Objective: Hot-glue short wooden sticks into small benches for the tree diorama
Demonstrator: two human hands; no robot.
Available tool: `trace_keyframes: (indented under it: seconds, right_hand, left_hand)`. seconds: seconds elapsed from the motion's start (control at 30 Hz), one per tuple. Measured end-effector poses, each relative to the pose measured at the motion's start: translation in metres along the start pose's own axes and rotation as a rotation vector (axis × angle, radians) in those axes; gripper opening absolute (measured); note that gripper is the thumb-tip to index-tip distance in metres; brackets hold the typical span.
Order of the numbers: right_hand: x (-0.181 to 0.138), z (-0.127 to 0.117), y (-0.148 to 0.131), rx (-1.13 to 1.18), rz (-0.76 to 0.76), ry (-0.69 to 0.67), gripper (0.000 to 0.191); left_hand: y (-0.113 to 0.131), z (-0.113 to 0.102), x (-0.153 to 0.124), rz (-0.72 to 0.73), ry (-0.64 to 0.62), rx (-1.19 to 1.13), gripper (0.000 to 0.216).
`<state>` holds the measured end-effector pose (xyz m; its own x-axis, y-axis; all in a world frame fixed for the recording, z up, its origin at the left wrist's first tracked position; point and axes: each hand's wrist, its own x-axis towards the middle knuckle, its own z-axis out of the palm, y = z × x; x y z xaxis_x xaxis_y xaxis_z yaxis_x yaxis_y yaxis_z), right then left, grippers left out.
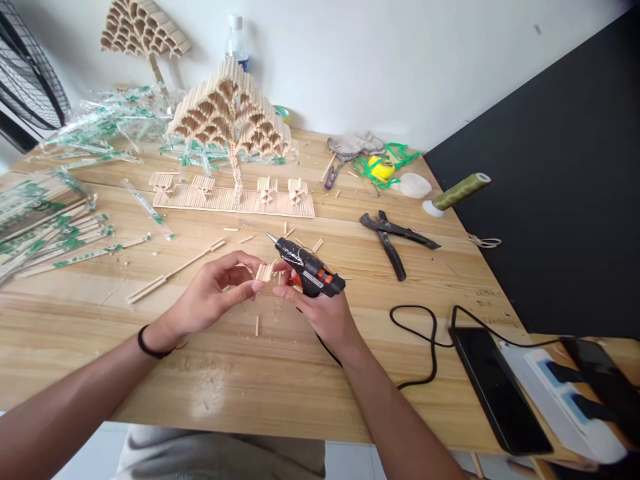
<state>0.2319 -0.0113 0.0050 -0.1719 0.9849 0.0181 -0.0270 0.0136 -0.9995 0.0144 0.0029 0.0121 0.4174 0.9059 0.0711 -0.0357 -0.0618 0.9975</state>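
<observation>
My left hand point(216, 293) pinches a small bundle of short wooden sticks point(263, 271) above the wooden table point(250, 373). My right hand point(320, 308) grips a black glue gun point(306, 265) with an orange trigger, nozzle pointing up and left, and its fingertips also touch the stick bundle. Loose short stick pieces point(257, 325) lie on the table just below the hands. Behind them stands a wooden stick tree model point(231, 117) on a flat stick base point(235, 199) with small stick pieces on it.
Black pliers point(393, 237) lie to the right. Wrapped chopsticks point(45, 223) pile at the left. A green thread spool point(457, 192), a phone point(500, 390), a power strip point(560, 400) and a black cord point(425, 347) sit at the right. A bottle point(237, 41) stands by the wall.
</observation>
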Motion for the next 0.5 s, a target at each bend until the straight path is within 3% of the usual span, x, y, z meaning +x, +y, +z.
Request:
trace_keyframes:
  seconds: [0.33,0.5]
  right_hand:
    - [0.0025,-0.0030,0.0068,0.000,0.005,0.102,0.026]
    - [0.0019,-0.0006,0.0039,0.039,0.000,0.024,0.026]
  left_hand:
    - [-0.0024,-0.0039,0.0022,-0.063,-0.055,-0.193,0.026]
    - [-0.0038,-0.0010,0.0024,-0.080,-0.076,-0.188,0.026]
